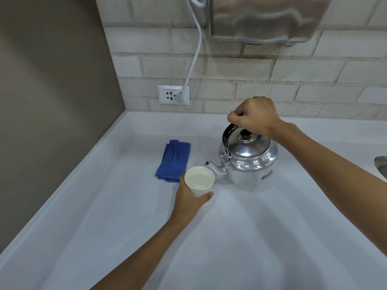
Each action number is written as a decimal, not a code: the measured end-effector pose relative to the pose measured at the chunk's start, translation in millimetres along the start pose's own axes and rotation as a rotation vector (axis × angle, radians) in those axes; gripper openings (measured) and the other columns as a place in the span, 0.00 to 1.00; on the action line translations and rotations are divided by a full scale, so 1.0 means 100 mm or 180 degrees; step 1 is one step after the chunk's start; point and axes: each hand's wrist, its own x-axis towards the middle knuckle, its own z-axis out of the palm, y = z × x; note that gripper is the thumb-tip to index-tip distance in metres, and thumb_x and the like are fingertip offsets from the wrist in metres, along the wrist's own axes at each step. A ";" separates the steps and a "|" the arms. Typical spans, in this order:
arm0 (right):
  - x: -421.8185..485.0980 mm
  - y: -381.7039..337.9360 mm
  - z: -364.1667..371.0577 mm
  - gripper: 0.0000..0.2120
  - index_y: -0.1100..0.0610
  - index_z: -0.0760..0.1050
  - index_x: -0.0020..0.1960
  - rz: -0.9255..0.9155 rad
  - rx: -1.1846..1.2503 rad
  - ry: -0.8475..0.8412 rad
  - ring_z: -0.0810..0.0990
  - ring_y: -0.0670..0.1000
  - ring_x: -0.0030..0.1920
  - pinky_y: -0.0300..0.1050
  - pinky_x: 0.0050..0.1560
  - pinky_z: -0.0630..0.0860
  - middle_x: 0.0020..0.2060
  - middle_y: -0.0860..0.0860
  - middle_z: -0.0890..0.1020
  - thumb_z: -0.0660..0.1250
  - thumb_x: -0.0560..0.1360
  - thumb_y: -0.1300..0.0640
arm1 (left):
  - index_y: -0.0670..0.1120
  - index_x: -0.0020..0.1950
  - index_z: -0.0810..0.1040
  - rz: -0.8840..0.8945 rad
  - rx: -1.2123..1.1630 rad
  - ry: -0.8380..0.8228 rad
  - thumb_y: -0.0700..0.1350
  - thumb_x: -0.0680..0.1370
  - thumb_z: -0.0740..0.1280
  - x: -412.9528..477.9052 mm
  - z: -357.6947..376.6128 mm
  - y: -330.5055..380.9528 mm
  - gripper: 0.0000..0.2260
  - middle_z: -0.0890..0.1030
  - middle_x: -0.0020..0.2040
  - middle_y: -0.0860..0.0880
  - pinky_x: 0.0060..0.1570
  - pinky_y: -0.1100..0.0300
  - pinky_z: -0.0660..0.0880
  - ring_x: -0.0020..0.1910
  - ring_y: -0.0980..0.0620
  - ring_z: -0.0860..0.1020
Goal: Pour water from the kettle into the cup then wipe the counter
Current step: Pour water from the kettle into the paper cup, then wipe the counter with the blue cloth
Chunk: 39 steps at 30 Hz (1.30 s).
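Observation:
A shiny metal kettle (249, 162) stands upright on the white counter (230, 237), its spout pointing left toward a white paper cup (200, 181). The cup holds water and sits just below the spout tip. My left hand (188, 200) wraps around the cup from the near side. My right hand (254, 117) is closed around the kettle's black handle above the lid. A folded blue cloth (173, 160) lies on the counter to the left of the cup, touched by neither hand.
A brick-tiled wall (272, 76) backs the counter, with a socket plate (173, 94) and a white cable (196, 49) plugged in. A steel appliance (268, 17) hangs above the kettle. A brown wall closes the left side. A metal rim (381, 166) shows at the right edge.

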 end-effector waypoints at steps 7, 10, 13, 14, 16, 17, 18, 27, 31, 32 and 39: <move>0.19 0.21 0.17 0.22 0.54 0.57 0.19 0.1004 0.0636 0.0307 0.56 0.49 0.21 0.41 0.26 0.57 0.17 0.48 0.58 0.62 0.68 0.54 | 0.51 0.65 0.62 -0.0069 0.0061 0.0012 0.45 0.63 0.78 0.01 0.00 -0.01 0.37 0.73 0.56 0.55 0.40 0.76 0.69 0.54 0.56 0.71; 0.25 0.27 0.29 0.23 0.54 0.57 0.19 0.1236 0.0762 0.0388 0.57 0.49 0.20 0.41 0.26 0.57 0.16 0.48 0.59 0.62 0.68 0.54 | 0.51 0.65 0.62 -0.0061 0.0073 0.0011 0.44 0.63 0.78 0.01 0.00 -0.01 0.37 0.73 0.56 0.54 0.41 0.75 0.69 0.55 0.55 0.72; 0.29 0.32 0.41 0.23 0.54 0.56 0.18 0.1432 0.0847 0.0426 0.57 0.49 0.20 0.41 0.26 0.57 0.16 0.48 0.59 0.62 0.68 0.53 | 0.51 0.66 0.62 -0.0051 0.0089 0.0001 0.44 0.63 0.78 0.01 0.00 -0.01 0.37 0.73 0.57 0.54 0.42 0.74 0.69 0.55 0.55 0.71; 0.30 0.34 0.44 0.23 0.54 0.57 0.18 0.1483 0.0857 0.0428 0.58 0.49 0.20 0.41 0.26 0.57 0.16 0.48 0.60 0.62 0.68 0.54 | 0.51 0.66 0.62 -0.0045 0.0088 -0.0005 0.45 0.63 0.78 0.01 0.00 -0.01 0.37 0.72 0.57 0.54 0.43 0.74 0.68 0.55 0.55 0.71; 0.34 0.36 0.50 0.23 0.54 0.57 0.18 0.1558 0.0842 0.0402 0.58 0.49 0.19 0.41 0.26 0.57 0.15 0.48 0.60 0.61 0.68 0.54 | 0.51 0.66 0.61 -0.0046 0.0091 -0.0018 0.45 0.63 0.78 0.01 0.00 -0.01 0.37 0.72 0.57 0.53 0.45 0.73 0.67 0.55 0.55 0.71; 0.35 0.37 0.53 0.23 0.54 0.58 0.18 0.1588 0.0823 0.0373 0.59 0.50 0.19 0.41 0.25 0.57 0.15 0.49 0.61 0.61 0.68 0.54 | 0.51 0.66 0.61 -0.0052 0.0089 -0.0022 0.45 0.63 0.78 0.01 0.00 -0.02 0.37 0.72 0.57 0.53 0.45 0.73 0.67 0.55 0.55 0.71; 0.37 0.37 0.56 0.22 0.54 0.58 0.18 0.1618 0.0800 0.0343 0.58 0.50 0.19 0.41 0.25 0.57 0.16 0.49 0.61 0.61 0.68 0.54 | 0.51 0.66 0.61 -0.0056 0.0082 -0.0027 0.45 0.63 0.78 0.01 0.00 -0.02 0.37 0.72 0.57 0.53 0.44 0.73 0.67 0.55 0.55 0.71; 0.45 0.36 0.72 0.21 0.55 0.58 0.19 0.1822 0.0696 0.0153 0.59 0.50 0.20 0.40 0.25 0.56 0.16 0.49 0.61 0.61 0.68 0.55 | 0.55 0.62 0.61 -0.0090 0.0098 -0.0048 0.44 0.64 0.78 0.00 -0.01 0.00 0.34 0.71 0.52 0.60 0.41 0.82 0.67 0.50 0.65 0.71; 0.47 0.34 0.77 0.20 0.55 0.57 0.20 0.1858 0.0649 0.0074 0.59 0.51 0.21 0.40 0.26 0.55 0.18 0.49 0.61 0.60 0.68 0.55 | 0.53 0.63 0.61 -0.0093 0.0099 -0.0038 0.44 0.64 0.78 -0.01 -0.02 0.02 0.35 0.72 0.53 0.58 0.41 0.83 0.67 0.50 0.62 0.71; 0.48 0.34 0.78 0.20 0.55 0.57 0.20 0.1856 0.0637 0.0076 0.59 0.51 0.21 0.40 0.26 0.55 0.18 0.49 0.61 0.60 0.68 0.55 | 0.52 0.64 0.62 -0.0093 0.0090 -0.0043 0.44 0.64 0.78 -0.01 -0.02 0.02 0.35 0.72 0.54 0.57 0.42 0.82 0.67 0.51 0.61 0.71; 0.45 0.30 0.76 0.20 0.63 0.71 0.27 0.1811 0.0604 -0.0023 0.73 0.57 0.28 0.43 0.30 0.64 0.25 0.58 0.76 0.57 0.74 0.53 | 0.49 0.67 0.60 -0.0081 0.0265 -0.0272 0.42 0.64 0.78 -0.01 -0.06 0.02 0.38 0.70 0.59 0.53 0.47 0.75 0.69 0.57 0.55 0.70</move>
